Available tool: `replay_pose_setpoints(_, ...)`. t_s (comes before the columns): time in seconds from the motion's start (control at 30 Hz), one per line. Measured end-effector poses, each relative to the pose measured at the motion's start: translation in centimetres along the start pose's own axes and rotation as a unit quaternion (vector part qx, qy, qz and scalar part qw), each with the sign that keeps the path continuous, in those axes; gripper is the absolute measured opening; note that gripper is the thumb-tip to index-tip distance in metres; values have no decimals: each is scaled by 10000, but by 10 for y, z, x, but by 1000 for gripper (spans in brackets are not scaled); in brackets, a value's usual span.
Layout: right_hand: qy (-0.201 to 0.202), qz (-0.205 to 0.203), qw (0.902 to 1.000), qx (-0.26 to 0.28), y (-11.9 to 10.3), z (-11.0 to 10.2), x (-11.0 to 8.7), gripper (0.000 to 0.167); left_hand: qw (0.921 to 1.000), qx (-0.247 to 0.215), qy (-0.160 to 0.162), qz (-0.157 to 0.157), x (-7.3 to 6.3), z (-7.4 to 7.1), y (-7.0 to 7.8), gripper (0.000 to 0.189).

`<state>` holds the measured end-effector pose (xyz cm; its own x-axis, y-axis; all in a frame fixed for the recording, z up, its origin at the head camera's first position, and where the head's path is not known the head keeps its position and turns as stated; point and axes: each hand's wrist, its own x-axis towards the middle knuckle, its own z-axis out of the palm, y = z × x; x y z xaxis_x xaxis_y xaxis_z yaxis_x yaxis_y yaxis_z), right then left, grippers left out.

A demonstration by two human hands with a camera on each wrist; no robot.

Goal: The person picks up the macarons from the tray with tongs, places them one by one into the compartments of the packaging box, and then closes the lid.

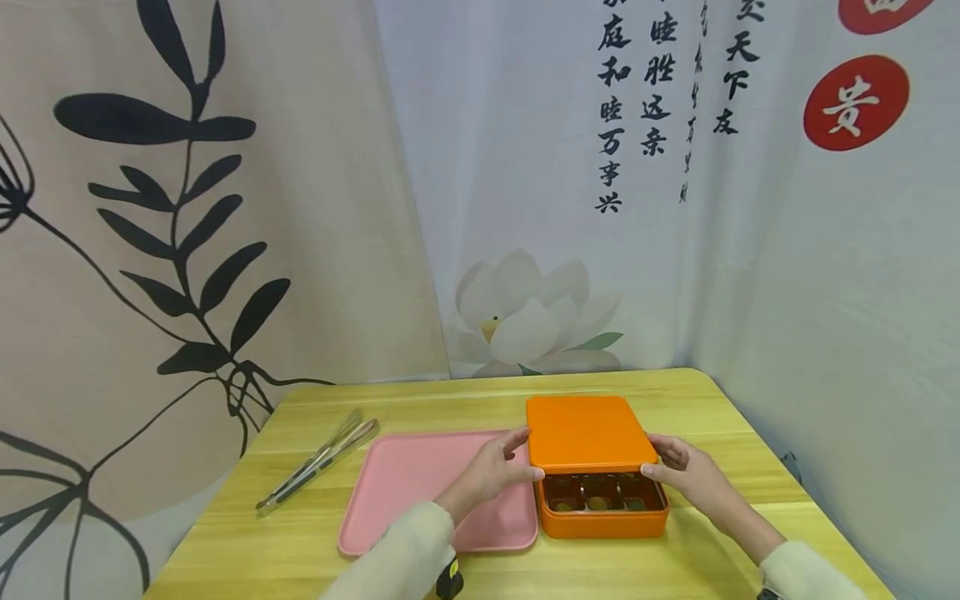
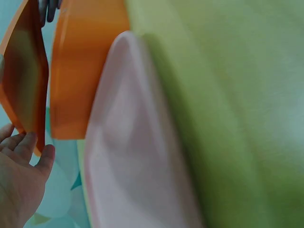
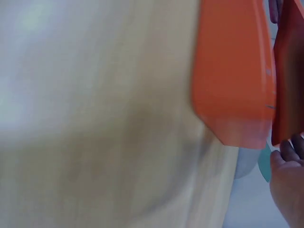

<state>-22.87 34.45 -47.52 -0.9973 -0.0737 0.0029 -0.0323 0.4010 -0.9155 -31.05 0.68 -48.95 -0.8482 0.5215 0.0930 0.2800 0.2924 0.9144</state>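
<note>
An orange lid point(image 1: 588, 433) is raised and set back over an orange box point(image 1: 603, 525). Through the gap at the front show dark compartments point(image 1: 597, 483) with small items whose kind I cannot tell. My left hand point(image 1: 491, 468) grips the lid's left edge, its thumb at the front left corner. On the opposite side my right hand point(image 1: 693, 477) holds the lid's right edge, thumb near the front right corner. Both wrist views show a space between the lid point(image 2: 26, 80) and the box point(image 3: 232, 71).
A pink tray point(image 1: 412, 475) lies directly left of the box, under my left forearm. Farther left, metal tongs point(image 1: 318, 462) lie slanted on the wooden table point(image 1: 300, 558). Printed curtains point(image 1: 337, 208) hang behind the table and along its right side.
</note>
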Motion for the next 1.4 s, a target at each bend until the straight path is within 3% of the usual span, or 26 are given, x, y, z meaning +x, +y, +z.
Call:
replay_pose_setpoints(0.3,-46,63,10000,-47,16,5,-16,76,9998,174,40,32,-12,15,-3,85)
replay_pose_setpoints(0.6,3,186,9997,-160,23,10,-28,77,9995,-210,-83,-237,-22,26,-3,88)
replay_pose_setpoints(1.07,-127,327,9994,-19,26,11,-33,78,9991,390,-64,-121,-25,30,-10,90)
replay_pose_setpoints(1.4,-157,256,9995,-125,28,11,-33,80,9996,202,-51,-208,-29,32,-11,89)
